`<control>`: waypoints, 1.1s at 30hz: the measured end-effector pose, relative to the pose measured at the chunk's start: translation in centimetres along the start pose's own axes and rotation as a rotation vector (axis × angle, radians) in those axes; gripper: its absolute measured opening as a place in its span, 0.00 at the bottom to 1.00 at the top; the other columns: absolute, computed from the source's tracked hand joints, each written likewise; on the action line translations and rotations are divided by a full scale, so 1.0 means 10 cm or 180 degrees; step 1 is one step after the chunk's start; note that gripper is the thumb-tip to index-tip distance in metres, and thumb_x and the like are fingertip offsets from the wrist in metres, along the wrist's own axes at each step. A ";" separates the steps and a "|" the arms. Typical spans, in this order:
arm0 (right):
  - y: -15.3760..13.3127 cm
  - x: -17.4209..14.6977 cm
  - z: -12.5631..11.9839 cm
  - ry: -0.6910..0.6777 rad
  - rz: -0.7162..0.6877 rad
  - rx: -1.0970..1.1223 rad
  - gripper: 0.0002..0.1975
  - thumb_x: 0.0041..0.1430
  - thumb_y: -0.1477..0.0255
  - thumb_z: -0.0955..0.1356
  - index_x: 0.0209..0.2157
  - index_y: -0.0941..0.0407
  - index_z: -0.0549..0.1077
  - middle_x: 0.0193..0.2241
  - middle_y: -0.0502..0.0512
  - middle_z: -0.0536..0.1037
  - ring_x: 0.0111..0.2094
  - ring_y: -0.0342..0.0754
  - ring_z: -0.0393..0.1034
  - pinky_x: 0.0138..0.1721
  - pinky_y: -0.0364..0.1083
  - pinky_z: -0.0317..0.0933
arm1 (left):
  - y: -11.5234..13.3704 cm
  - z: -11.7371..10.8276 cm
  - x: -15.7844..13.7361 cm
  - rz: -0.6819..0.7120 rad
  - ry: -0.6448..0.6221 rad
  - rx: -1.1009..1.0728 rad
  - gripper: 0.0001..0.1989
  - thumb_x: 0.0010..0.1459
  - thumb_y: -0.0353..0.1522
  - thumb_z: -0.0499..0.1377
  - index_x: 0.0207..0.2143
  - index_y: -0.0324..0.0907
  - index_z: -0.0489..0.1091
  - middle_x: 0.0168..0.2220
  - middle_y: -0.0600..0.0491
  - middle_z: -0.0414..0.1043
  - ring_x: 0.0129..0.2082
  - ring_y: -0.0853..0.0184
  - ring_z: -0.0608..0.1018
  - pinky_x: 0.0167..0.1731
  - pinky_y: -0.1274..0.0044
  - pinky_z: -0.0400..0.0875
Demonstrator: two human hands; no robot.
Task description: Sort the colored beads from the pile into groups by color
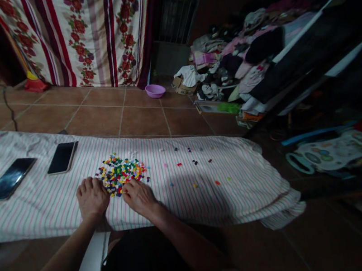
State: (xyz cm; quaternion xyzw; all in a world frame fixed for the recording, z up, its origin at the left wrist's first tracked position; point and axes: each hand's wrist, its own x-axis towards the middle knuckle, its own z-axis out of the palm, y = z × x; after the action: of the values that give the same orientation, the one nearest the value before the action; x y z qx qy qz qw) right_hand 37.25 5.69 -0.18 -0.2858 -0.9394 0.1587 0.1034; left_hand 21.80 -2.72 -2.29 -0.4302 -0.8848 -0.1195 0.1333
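Observation:
A heap of small multicoloured pieces (118,175) lies on the striped cloth (199,206) in front of me; they look like beads or tiny blocks, too small to tell. My left hand (92,197) rests palm down on the cloth at the heap's left edge, its fingers slightly bent and apart. At the near right edge of the heap is my right hand (139,198). Its fingers are curled together against the pieces, and their tips are partly hidden. Right of it, small pieces are spread in loose groups by colour, among them red (179,164), yellow (195,186) and orange (218,182) ones.
Two phones, a larger one (9,179) and a smaller one (62,158), lie left on the cloth. Beyond, a purple basin (155,91) stands on the tiled floor before a flowered curtain (83,36). Piled clothes (238,60) fill the back right.

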 end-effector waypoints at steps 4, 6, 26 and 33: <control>0.00 0.01 -0.03 -0.0019 0.0038 0.0200 0.06 0.64 0.72 0.63 0.40 0.55 0.71 0.39 0.54 0.75 0.41 0.46 0.70 0.43 0.44 0.62 | 0.01 -0.02 0.00 0.0002 -0.0002 0.0078 0.13 0.62 0.34 0.45 0.41 0.38 0.66 0.44 0.41 0.68 0.51 0.53 0.67 0.47 0.65 0.58; -0.01 0.02 -0.06 -0.0065 0.0096 0.0301 0.06 0.64 0.72 0.63 0.40 0.54 0.71 0.39 0.53 0.75 0.41 0.46 0.70 0.43 0.44 0.62 | 0.02 -0.04 0.00 -0.0002 -0.0028 0.0142 0.14 0.63 0.34 0.45 0.41 0.38 0.66 0.44 0.42 0.68 0.50 0.54 0.68 0.47 0.66 0.58; 1.69 -0.32 -0.58 0.1539 0.1047 0.0751 0.14 0.59 0.76 0.61 0.38 0.57 0.78 0.36 0.57 0.77 0.36 0.46 0.72 0.43 0.45 0.67 | 0.05 -0.13 0.00 -0.0107 -0.0283 0.0129 0.16 0.63 0.36 0.42 0.43 0.38 0.66 0.47 0.40 0.68 0.51 0.52 0.69 0.50 0.64 0.61; 2.60 -0.46 -1.09 0.1470 0.2178 0.0007 0.17 0.56 0.77 0.60 0.41 0.59 0.78 0.39 0.59 0.79 0.42 0.48 0.72 0.48 0.44 0.63 | 0.08 -0.15 0.02 -0.0130 -0.0273 -0.0042 0.14 0.61 0.35 0.45 0.42 0.38 0.66 0.48 0.38 0.69 0.50 0.50 0.70 0.49 0.60 0.64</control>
State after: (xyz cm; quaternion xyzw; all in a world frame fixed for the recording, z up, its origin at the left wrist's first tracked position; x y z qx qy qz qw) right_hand 57.24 26.16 0.17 -0.6096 -0.7421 0.1167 0.2531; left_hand 22.51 -2.65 -0.73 -0.4176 -0.8975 -0.1094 0.0899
